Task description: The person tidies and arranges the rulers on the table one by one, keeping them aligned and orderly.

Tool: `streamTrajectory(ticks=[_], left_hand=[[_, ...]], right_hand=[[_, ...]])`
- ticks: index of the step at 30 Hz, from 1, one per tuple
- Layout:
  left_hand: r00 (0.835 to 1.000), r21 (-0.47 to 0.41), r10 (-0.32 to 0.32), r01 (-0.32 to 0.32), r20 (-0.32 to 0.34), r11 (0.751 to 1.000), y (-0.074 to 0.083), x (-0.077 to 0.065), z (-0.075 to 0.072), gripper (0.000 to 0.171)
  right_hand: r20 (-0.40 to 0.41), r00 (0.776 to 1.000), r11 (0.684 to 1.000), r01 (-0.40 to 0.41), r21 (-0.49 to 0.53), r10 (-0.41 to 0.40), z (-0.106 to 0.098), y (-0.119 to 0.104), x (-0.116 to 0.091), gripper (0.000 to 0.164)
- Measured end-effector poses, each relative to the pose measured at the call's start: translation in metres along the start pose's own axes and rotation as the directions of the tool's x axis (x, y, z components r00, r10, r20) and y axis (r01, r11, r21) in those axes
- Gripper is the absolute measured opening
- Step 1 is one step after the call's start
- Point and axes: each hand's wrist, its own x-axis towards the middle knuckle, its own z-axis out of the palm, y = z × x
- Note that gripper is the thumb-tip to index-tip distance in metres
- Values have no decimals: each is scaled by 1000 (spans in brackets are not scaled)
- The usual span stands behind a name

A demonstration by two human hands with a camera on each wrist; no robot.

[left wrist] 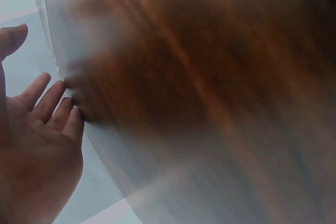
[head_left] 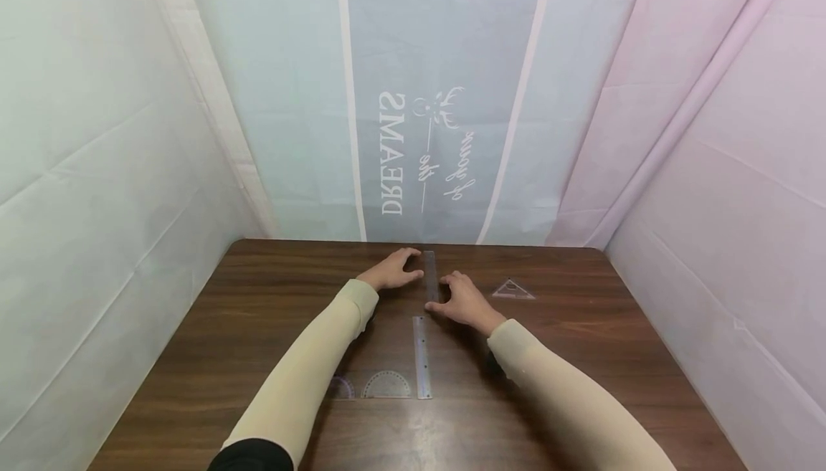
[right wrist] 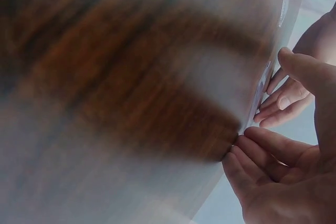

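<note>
A clear ruler (head_left: 431,277) lies lengthwise near the far edge of the table, between the two hands. On its left is my left hand (head_left: 390,270), fingers extended and thumb spread apart, the tips close to the ruler's side. My right hand (head_left: 467,304) is at the right of the ruler's nearer half, with its thumb near the ruler's near end. In the right wrist view, this hand's (right wrist: 283,166) fingertips rest on the tabletop beside the ruler (right wrist: 255,98) and the thumb is raised. The left wrist view shows the left hand's (left wrist: 42,145) fingertips at the table surface.
A second clear ruler (head_left: 421,360) lies nearer on the brown wooden table (head_left: 581,356). To its left are a clear protractor (head_left: 387,386) and another protractor (head_left: 342,388), partly hidden by the left sleeve. A clear set square (head_left: 513,296) lies at right. Cloth walls (head_left: 445,41) enclose the table.
</note>
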Motion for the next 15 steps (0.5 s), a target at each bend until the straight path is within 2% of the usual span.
streamTrajectory(ticks=[15], left_hand=[[1000, 21, 15, -15, -5, 1000, 6, 5, -1, 61]], right_hand=[[-1, 1000, 1000, -16, 3, 16, 3, 0, 1, 72]])
